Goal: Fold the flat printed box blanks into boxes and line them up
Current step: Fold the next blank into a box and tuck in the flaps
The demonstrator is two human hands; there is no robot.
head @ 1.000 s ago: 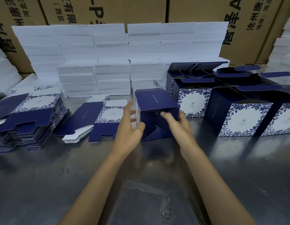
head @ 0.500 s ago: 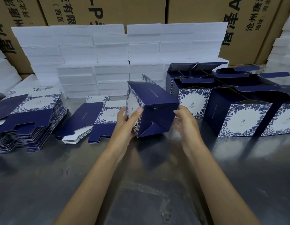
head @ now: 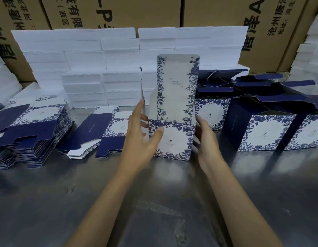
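Both hands' fingers point(head: 155, 135) grip the upright box point(head: 172, 139) — cartons point(head: 272, 24) behind read "沧州".

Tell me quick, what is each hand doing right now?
Left hand: holds the upright folded box by its left side, thumb on the printed front.
Right hand: against the box's right side; grip cannot be told.
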